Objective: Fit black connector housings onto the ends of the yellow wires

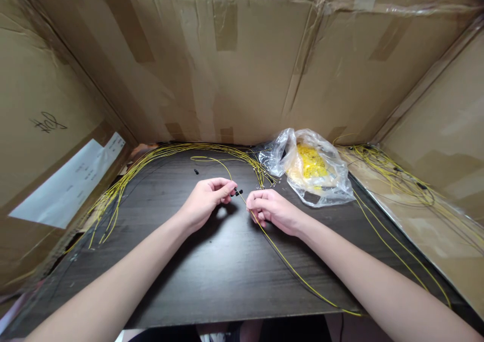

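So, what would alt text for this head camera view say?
A person's left hand and right hand hold a thin yellow wire, with a small black connector at the left fingertips. Looped yellow wires and a clear plastic bag lie on a dark wood table among cardboard walls.

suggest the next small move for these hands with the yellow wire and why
Probably draw the yellow wire gently taut with the right hand, since it passes through those fingers, the small black connector sits at the left hand's fingertips, and slack trails across the dark wooden tabletop.
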Demonstrator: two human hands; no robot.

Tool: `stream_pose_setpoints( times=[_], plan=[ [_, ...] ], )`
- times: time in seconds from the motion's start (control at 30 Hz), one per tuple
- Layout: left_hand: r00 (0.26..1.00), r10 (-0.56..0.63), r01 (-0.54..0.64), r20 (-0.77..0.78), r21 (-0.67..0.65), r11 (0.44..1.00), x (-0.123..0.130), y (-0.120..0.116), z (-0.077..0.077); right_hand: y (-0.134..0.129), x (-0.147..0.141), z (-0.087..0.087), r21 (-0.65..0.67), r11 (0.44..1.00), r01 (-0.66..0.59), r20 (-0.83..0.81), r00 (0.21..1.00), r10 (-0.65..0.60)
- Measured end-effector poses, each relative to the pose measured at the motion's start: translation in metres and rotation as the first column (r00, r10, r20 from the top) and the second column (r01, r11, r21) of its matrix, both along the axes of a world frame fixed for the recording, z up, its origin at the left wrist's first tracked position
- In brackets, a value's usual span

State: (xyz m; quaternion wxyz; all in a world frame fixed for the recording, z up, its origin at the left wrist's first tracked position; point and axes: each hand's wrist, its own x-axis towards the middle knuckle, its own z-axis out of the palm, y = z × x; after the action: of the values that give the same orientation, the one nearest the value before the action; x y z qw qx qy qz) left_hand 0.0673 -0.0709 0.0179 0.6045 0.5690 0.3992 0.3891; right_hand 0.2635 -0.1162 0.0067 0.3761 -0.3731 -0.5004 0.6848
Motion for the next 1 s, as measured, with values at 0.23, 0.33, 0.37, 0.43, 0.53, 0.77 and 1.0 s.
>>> stream_pose_setpoints(
  times=[0.23, 0.33, 0.37, 0.43, 0.53, 0.77, 1.0],
  plan=[
    [0.992, 0.112, -0.110, 0.049, -0.043, 0.993, -0.006, 0.008, 0.002, 0.000, 0.002, 0.000, 0.016, 0.999, -0.050, 0.027, 0.998, 0.050],
    [0.998, 0.049, -0.048, 0.027, -0.033, 0.998, -0.007, 0.008, 0.005, -0.001, 0.002, 0.001, 0.003, 0.997, -0.075, -0.004, 0.997, 0.075],
    [1.000, 0.023, -0.023, 0.019, -0.021, 1.000, -0.007, 0.007, 0.006, -0.001, 0.003, 0.001, -0.004, 0.997, -0.076, -0.016, 0.997, 0.076],
    [0.999, -0.033, 0.034, -0.008, 0.018, 0.999, -0.007, 0.005, 0.008, -0.001, 0.003, 0.002, -0.022, 0.998, -0.067, -0.032, 0.997, 0.066],
    [0.990, -0.117, 0.122, -0.077, 0.071, 0.990, -0.006, 0.000, 0.011, -0.001, 0.002, 0.002, -0.043, 0.998, -0.044, -0.033, 0.999, 0.043],
    [0.954, -0.209, 0.232, -0.213, 0.087, 0.969, -0.002, -0.008, 0.010, -0.001, 0.000, 0.003, -0.057, 0.998, -0.006, 0.011, 1.000, 0.007],
    [0.959, -0.188, 0.209, -0.213, 0.084, 0.974, 0.001, -0.008, 0.008, -0.002, -0.001, 0.004, -0.026, 1.000, 0.012, 0.045, 0.999, -0.010]
  ],
)
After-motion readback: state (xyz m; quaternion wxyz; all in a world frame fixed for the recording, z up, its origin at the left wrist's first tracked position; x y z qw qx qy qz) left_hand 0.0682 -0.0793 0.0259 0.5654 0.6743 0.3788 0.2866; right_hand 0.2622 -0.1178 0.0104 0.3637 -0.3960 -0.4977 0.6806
